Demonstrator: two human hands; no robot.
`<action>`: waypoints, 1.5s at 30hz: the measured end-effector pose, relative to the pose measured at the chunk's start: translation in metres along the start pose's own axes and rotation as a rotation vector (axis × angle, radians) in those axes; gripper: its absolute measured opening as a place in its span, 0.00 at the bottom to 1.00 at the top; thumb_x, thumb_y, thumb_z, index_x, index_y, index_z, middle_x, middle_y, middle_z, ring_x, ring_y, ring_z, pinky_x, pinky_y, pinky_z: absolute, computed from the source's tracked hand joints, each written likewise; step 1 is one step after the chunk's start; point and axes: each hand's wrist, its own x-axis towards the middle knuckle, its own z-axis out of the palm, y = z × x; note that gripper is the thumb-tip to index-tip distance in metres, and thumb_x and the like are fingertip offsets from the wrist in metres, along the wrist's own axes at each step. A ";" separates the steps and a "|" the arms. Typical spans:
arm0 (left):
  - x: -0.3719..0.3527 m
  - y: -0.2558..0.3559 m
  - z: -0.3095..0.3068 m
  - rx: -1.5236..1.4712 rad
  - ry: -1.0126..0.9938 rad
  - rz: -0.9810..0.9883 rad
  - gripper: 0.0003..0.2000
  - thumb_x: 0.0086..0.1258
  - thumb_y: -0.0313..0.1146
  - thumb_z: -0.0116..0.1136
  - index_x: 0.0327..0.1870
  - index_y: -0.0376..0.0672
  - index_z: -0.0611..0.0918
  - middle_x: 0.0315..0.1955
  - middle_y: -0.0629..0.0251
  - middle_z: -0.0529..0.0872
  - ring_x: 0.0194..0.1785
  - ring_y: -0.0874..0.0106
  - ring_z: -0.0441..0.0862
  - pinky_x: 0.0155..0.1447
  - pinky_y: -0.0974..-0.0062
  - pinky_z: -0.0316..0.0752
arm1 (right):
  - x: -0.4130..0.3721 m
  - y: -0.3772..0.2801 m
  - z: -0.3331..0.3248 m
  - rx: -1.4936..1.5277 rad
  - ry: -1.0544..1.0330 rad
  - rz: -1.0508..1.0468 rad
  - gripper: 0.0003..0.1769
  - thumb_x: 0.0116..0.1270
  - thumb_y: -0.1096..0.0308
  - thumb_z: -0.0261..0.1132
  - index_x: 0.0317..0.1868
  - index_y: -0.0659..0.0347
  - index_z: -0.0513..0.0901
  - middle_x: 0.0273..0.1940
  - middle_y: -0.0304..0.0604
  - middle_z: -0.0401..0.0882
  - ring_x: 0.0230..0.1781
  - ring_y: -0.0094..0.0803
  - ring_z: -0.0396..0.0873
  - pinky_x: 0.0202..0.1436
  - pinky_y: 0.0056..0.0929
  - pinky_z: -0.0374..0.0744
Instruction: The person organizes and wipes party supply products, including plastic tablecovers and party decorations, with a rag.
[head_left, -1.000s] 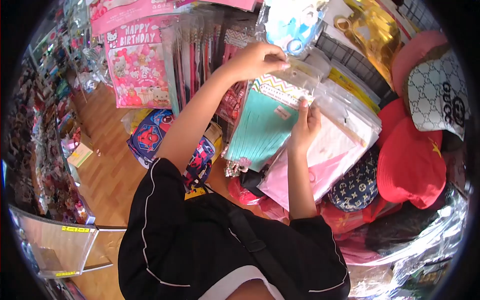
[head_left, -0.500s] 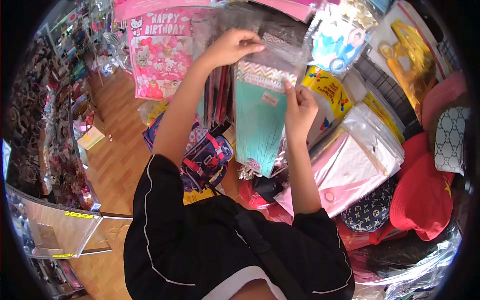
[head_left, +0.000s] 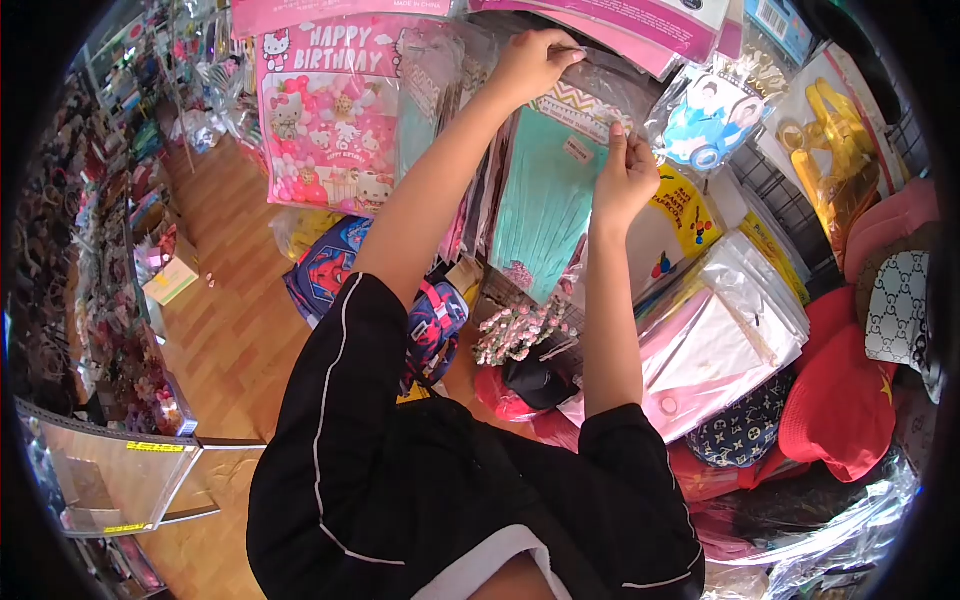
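Observation:
A clear plastic packet of teal fringed paper hangs between my hands, with a zigzag-striped header and a small price sticker near its top. My left hand pinches its clear upper part, thumb against fingers. At the packet's upper right edge, my right hand grips it between thumb and fingertips. Just left of it, partly behind my left forearm, hangs a similar teal packet. A blue-and-white packaged decoration is close to my right hand.
A pink Happy Birthday packet hangs at upper left. Pale pink flowers stand below the held packet. To the right are stacked plastic-wrapped packets, red caps and a wire rack. A glass case stands left on the wooden floor.
Both hands have moved up and slightly right with the teal packet, farther from my body. More of the pink flowers and the other teal packet now shows.

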 end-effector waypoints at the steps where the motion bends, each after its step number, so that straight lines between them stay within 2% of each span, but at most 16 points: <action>1: -0.001 0.001 0.000 -0.013 -0.019 0.003 0.10 0.59 0.37 0.58 0.36 0.40 0.81 0.29 0.64 0.84 0.37 0.74 0.81 0.42 0.77 0.73 | 0.000 0.000 -0.002 -0.006 -0.004 0.034 0.15 0.61 0.66 0.62 0.24 0.71 0.75 0.18 0.31 0.69 0.20 0.13 0.59 0.21 0.14 0.59; 4: -0.003 0.001 0.001 -0.014 -0.008 -0.037 0.11 0.57 0.38 0.60 0.32 0.39 0.81 0.24 0.63 0.83 0.31 0.73 0.82 0.38 0.77 0.74 | -0.003 0.009 -0.011 -0.024 -0.048 0.033 0.16 0.60 0.63 0.62 0.27 0.72 0.76 0.16 0.35 0.68 0.18 0.17 0.59 0.20 0.19 0.62; 11: 0.013 -0.017 0.016 -0.037 0.022 -0.017 0.11 0.56 0.41 0.60 0.29 0.42 0.82 0.23 0.64 0.83 0.28 0.73 0.81 0.35 0.76 0.73 | 0.007 0.014 -0.008 -0.038 -0.022 0.076 0.17 0.60 0.63 0.62 0.25 0.72 0.76 0.18 0.31 0.70 0.20 0.13 0.62 0.22 0.16 0.62; 14: 0.012 -0.018 0.021 0.096 -0.014 -0.052 0.09 0.56 0.39 0.59 0.28 0.42 0.82 0.23 0.63 0.83 0.29 0.71 0.81 0.35 0.76 0.73 | 0.012 0.029 -0.009 -0.087 0.029 -0.063 0.17 0.60 0.64 0.61 0.25 0.73 0.76 0.16 0.38 0.73 0.17 0.20 0.68 0.22 0.21 0.66; 16: 0.010 -0.021 0.028 0.126 -0.016 -0.059 0.10 0.56 0.39 0.60 0.30 0.42 0.82 0.25 0.64 0.83 0.32 0.71 0.81 0.38 0.76 0.73 | 0.009 0.023 -0.019 -0.585 -0.046 -0.123 0.15 0.60 0.65 0.60 0.25 0.71 0.76 0.17 0.49 0.74 0.17 0.33 0.73 0.21 0.26 0.68; 17: 0.011 -0.023 0.031 0.154 -0.016 -0.057 0.10 0.56 0.39 0.61 0.33 0.43 0.82 0.27 0.64 0.84 0.34 0.72 0.81 0.40 0.77 0.73 | 0.006 0.021 -0.024 -0.581 -0.049 -0.123 0.15 0.60 0.65 0.60 0.25 0.71 0.76 0.17 0.49 0.74 0.17 0.33 0.73 0.21 0.26 0.68; 19: 0.014 -0.022 0.034 0.219 0.028 -0.031 0.10 0.56 0.39 0.61 0.33 0.42 0.81 0.27 0.63 0.84 0.34 0.71 0.81 0.40 0.77 0.73 | 0.002 0.019 -0.031 -0.670 -0.072 -0.149 0.10 0.58 0.69 0.60 0.25 0.69 0.76 0.18 0.52 0.74 0.19 0.47 0.74 0.22 0.34 0.71; 21: 0.008 -0.023 0.038 0.277 0.057 -0.020 0.10 0.56 0.38 0.61 0.33 0.40 0.81 0.27 0.62 0.83 0.34 0.71 0.81 0.40 0.77 0.73 | -0.003 0.015 -0.034 -0.601 -0.016 -0.279 0.08 0.57 0.71 0.60 0.25 0.69 0.76 0.19 0.52 0.74 0.18 0.47 0.73 0.21 0.33 0.71; 25: -0.016 -0.014 0.027 -0.047 0.460 0.187 0.08 0.57 0.33 0.58 0.32 0.38 0.80 0.30 0.57 0.82 0.36 0.64 0.80 0.42 0.74 0.72 | -0.020 -0.001 -0.039 -0.424 -0.057 -0.511 0.05 0.57 0.74 0.60 0.28 0.69 0.78 0.21 0.50 0.75 0.16 0.39 0.72 0.21 0.29 0.71; 26: -0.030 -0.015 0.026 -0.251 0.511 0.139 0.09 0.61 0.34 0.55 0.35 0.37 0.79 0.33 0.59 0.82 0.39 0.68 0.79 0.43 0.76 0.70 | -0.023 -0.007 -0.035 -0.407 -0.041 -0.528 0.05 0.57 0.74 0.60 0.28 0.69 0.78 0.21 0.50 0.75 0.16 0.39 0.72 0.21 0.29 0.71; 28: -0.064 0.016 -0.001 -0.442 0.299 -0.114 0.13 0.67 0.36 0.49 0.41 0.34 0.77 0.35 0.64 0.81 0.41 0.72 0.77 0.48 0.79 0.67 | -0.032 -0.010 -0.027 -0.179 -0.117 -0.212 0.07 0.58 0.73 0.61 0.32 0.69 0.79 0.22 0.48 0.76 0.17 0.28 0.71 0.23 0.25 0.70; 31: -0.068 0.013 -0.010 -0.729 0.208 -0.159 0.18 0.65 0.39 0.50 0.50 0.35 0.72 0.45 0.60 0.77 0.49 0.69 0.74 0.51 0.73 0.67 | -0.020 -0.012 -0.009 -0.094 -0.058 -0.129 0.11 0.61 0.68 0.60 0.34 0.70 0.79 0.21 0.47 0.76 0.19 0.23 0.69 0.23 0.23 0.69; 33: -0.065 0.020 -0.010 -0.086 0.503 0.189 0.23 0.58 0.37 0.59 0.52 0.37 0.70 0.52 0.57 0.71 0.52 0.63 0.72 0.52 0.70 0.68 | -0.010 -0.013 -0.001 -0.145 -0.046 -0.063 0.13 0.62 0.66 0.59 0.33 0.71 0.79 0.19 0.47 0.74 0.17 0.23 0.66 0.22 0.23 0.68; 34: -0.066 0.022 -0.012 -0.079 0.511 0.190 0.23 0.58 0.37 0.59 0.52 0.37 0.70 0.52 0.57 0.71 0.52 0.63 0.72 0.52 0.70 0.68 | -0.006 -0.011 0.001 -0.138 -0.054 -0.066 0.13 0.62 0.66 0.59 0.33 0.71 0.79 0.19 0.47 0.74 0.17 0.23 0.66 0.22 0.23 0.68; 36: -0.067 0.023 -0.014 0.359 0.300 0.386 0.26 0.51 0.35 0.64 0.52 0.39 0.71 0.55 0.54 0.67 0.54 0.61 0.70 0.54 0.68 0.67 | 0.002 -0.005 0.007 -0.148 0.036 -0.116 0.13 0.62 0.66 0.59 0.33 0.71 0.80 0.20 0.48 0.75 0.17 0.25 0.66 0.22 0.24 0.68; 45: -0.058 0.014 0.024 0.578 0.018 0.351 0.26 0.61 0.46 0.51 0.62 0.56 0.65 0.63 0.56 0.58 0.62 0.55 0.60 0.63 0.54 0.54 | 0.013 0.017 0.005 -0.122 -0.030 -0.096 0.14 0.62 0.65 0.58 0.33 0.72 0.79 0.23 0.52 0.78 0.21 0.30 0.76 0.28 0.27 0.73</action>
